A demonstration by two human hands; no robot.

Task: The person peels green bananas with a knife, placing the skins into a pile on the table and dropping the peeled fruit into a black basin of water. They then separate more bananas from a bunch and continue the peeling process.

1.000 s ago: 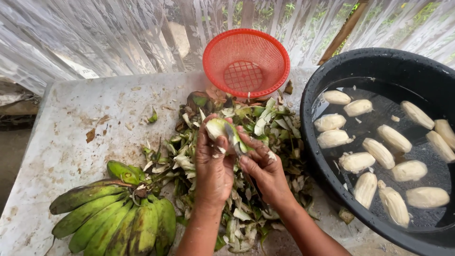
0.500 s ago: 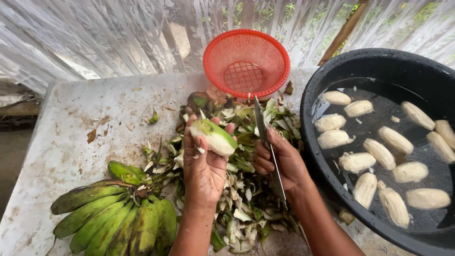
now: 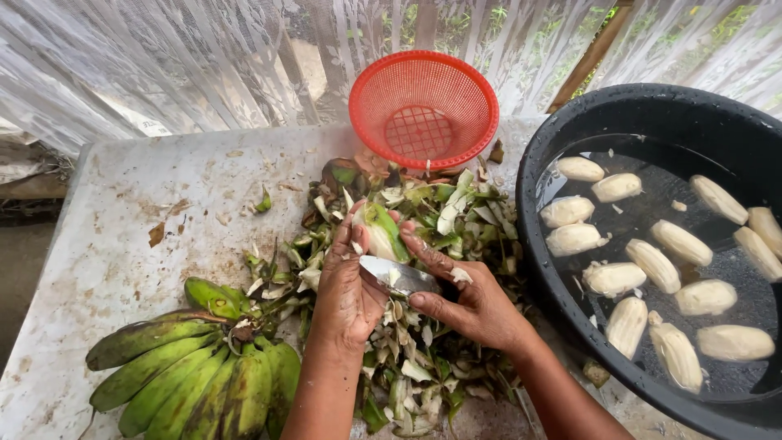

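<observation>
My left hand (image 3: 346, 281) has its grip clamped on a half-peeled banana (image 3: 379, 232) above the peel pile (image 3: 423, 358) mid-worktop; my right hand (image 3: 472, 297) grips a knife (image 3: 399, 275), blade against the fruit's near side.

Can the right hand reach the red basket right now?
Probably not right away: the right hand is busy gripping the knife against the banana. The red basket sits just beyond the peel pile, with nothing blocking it.
</observation>
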